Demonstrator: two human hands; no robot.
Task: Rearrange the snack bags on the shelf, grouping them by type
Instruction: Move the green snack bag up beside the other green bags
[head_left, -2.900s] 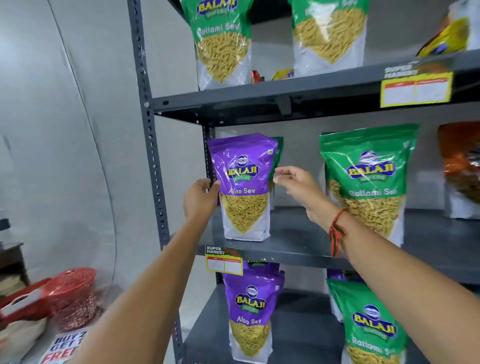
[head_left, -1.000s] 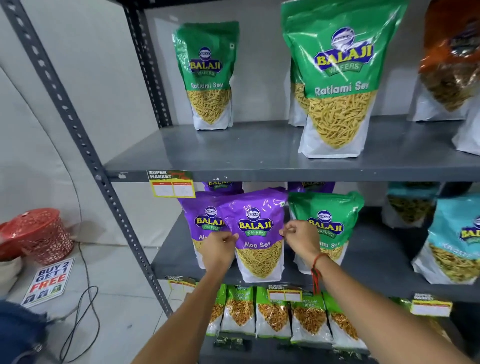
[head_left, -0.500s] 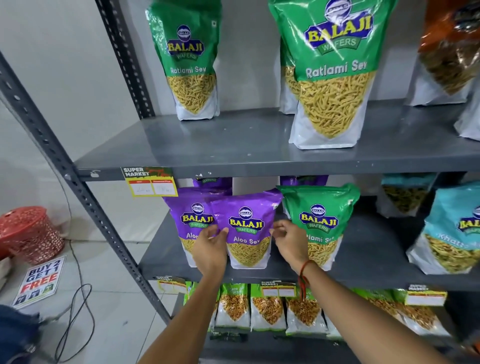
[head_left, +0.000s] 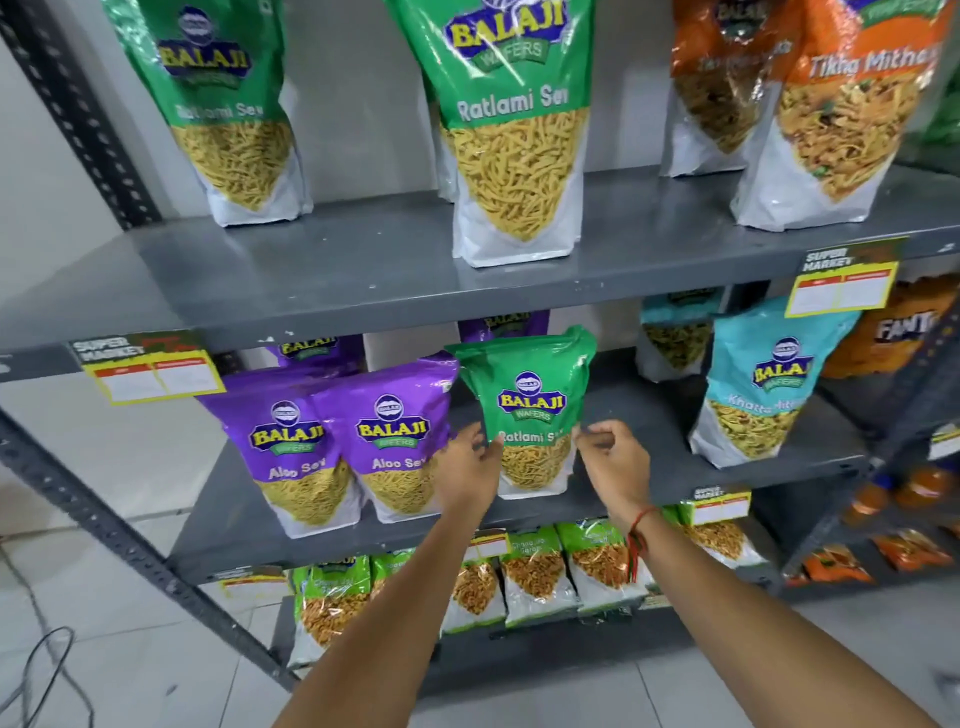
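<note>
A green Ratlami Sev bag (head_left: 530, 400) stands on the middle shelf (head_left: 649, 415). My left hand (head_left: 470, 467) grips its left edge and my right hand (head_left: 613, 462) pinches its right edge. To its left stand two purple Aloo Sev bags (head_left: 291, 436) (head_left: 395, 431) side by side, with more purple bags behind them. On the upper shelf (head_left: 363, 265) stand two large green Ratlami Sev bags (head_left: 228, 104) (head_left: 514, 124) and orange Tikha Mitha bags (head_left: 841, 104).
A teal Khatta Mitha bag (head_left: 763, 384) stands right of the held bag, another behind it. Small green bags (head_left: 535, 571) fill the lower shelf. Yellow price tags (head_left: 150, 364) (head_left: 841, 280) hang on shelf edges. A grey slotted post (head_left: 104, 509) slants at the left; a cable (head_left: 41, 670) lies on the floor.
Both hands have left the purple Aloo Sev bag, which now stands beside the other purple one, and moved right to take hold of the green Ratlami Sev bag.
</note>
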